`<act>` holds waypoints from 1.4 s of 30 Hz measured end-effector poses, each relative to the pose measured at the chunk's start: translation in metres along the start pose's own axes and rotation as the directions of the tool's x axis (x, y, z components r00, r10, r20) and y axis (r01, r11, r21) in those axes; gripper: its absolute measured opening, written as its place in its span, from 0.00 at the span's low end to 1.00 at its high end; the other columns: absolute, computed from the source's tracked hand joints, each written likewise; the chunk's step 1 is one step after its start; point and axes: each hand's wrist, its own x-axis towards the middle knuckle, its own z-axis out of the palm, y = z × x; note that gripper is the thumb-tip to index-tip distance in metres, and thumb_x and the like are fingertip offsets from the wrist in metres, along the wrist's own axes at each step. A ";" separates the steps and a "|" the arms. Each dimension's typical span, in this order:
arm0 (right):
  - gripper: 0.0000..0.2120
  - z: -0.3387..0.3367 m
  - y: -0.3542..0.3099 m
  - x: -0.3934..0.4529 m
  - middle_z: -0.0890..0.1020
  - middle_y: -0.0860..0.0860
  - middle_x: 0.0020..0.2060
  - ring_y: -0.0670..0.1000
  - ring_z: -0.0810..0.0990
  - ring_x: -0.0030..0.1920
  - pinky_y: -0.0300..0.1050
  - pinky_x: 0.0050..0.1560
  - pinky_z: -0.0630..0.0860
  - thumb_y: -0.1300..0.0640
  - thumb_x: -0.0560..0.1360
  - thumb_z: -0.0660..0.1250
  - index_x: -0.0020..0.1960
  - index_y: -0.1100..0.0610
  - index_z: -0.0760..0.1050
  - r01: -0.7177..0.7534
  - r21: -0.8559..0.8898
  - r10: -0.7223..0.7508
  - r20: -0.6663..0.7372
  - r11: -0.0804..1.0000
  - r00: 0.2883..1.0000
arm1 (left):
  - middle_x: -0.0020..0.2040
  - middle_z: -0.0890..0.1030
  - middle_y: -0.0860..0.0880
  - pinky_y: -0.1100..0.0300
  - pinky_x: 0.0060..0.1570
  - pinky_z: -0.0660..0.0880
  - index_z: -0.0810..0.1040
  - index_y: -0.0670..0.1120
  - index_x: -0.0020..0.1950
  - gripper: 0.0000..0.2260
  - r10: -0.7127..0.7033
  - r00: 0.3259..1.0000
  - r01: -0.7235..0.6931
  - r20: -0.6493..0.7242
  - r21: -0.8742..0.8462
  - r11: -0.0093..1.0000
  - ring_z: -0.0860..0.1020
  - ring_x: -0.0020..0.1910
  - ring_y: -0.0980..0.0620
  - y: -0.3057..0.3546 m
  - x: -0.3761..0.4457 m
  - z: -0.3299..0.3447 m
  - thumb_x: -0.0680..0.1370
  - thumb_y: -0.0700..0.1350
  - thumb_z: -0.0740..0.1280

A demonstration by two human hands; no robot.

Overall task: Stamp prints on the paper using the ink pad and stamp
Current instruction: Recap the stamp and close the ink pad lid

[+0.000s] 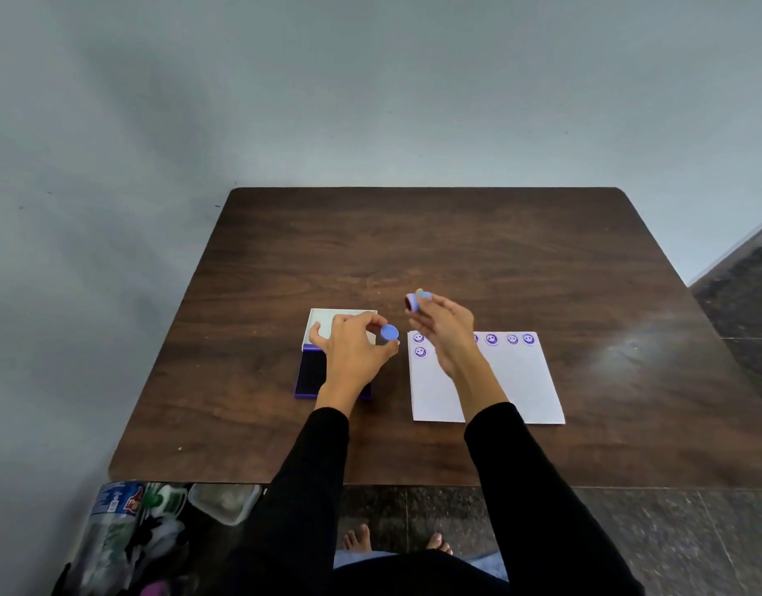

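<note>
On the brown table lies a white paper [517,380] with a row of purple smiley prints along its top and one more below at the left. My right hand [446,333] holds a small blue round stamp [417,299] in the air above the paper's top left corner, its dark inked face turned left. My left hand [353,350] pinches a blue round cap [389,332] over the open purple ink pad [305,376], whose white lid [323,319] stands behind. The hand and arm hide most of the pad.
The wooden table [413,251] stands against a grey wall. On the floor at the lower left a bag holds plastic bottles [121,522] and a container. My bare feet [357,537] show below the table's front edge on a dark tiled floor.
</note>
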 end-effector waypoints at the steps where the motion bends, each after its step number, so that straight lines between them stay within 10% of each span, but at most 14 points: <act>1: 0.09 0.005 0.004 -0.001 0.83 0.54 0.43 0.49 0.83 0.43 0.38 0.43 0.80 0.61 0.75 0.67 0.54 0.63 0.78 -0.012 -0.056 0.014 0.030 0.998 0.999 | 0.49 0.82 0.57 0.43 0.68 0.48 0.79 0.55 0.48 0.09 -0.007 1.000 0.007 -0.014 -0.012 1.000 0.72 0.61 0.54 -0.001 0.001 0.000 0.70 0.51 0.73; 14: 0.08 0.025 0.021 -0.003 0.81 0.61 0.49 0.55 0.81 0.47 0.42 0.44 0.82 0.64 0.76 0.65 0.54 0.65 0.76 -0.081 -0.109 0.098 0.168 0.991 0.981 | 0.45 0.83 0.59 0.54 0.58 0.57 0.82 0.57 0.48 0.06 -0.056 0.991 0.023 -0.121 -0.257 0.966 0.68 0.48 0.76 -0.016 0.001 -0.011 0.71 0.53 0.72; 20: 0.11 0.024 0.021 -0.001 0.81 0.60 0.47 0.53 0.81 0.43 0.39 0.41 0.83 0.67 0.76 0.65 0.58 0.66 0.75 -0.064 -0.125 0.088 0.192 0.990 0.977 | 0.50 0.84 0.57 0.61 0.54 0.53 0.83 0.55 0.52 0.10 -0.108 0.991 0.078 -0.075 -0.321 0.944 0.73 0.60 0.54 -0.017 0.000 -0.015 0.72 0.54 0.72; 28: 0.04 0.023 0.017 -0.001 0.84 0.55 0.40 0.48 0.86 0.36 0.39 0.38 0.83 0.67 0.75 0.66 0.47 0.64 0.78 -0.168 -0.054 0.176 0.210 0.984 0.962 | 0.49 0.84 0.57 0.62 0.41 0.51 0.84 0.55 0.51 0.10 -0.085 0.993 0.052 -0.082 -0.335 0.941 0.70 0.58 0.58 -0.016 0.005 -0.018 0.71 0.53 0.74; 42: 0.06 0.024 0.013 0.002 0.83 0.57 0.42 0.51 0.84 0.41 0.40 0.40 0.83 0.67 0.72 0.69 0.49 0.65 0.78 -0.134 -0.252 0.182 0.176 0.958 0.967 | 0.51 0.84 0.55 0.60 0.54 0.55 0.84 0.56 0.51 0.09 -0.125 0.992 0.122 0.002 -0.264 0.957 0.68 0.61 0.52 -0.025 0.010 -0.011 0.72 0.52 0.73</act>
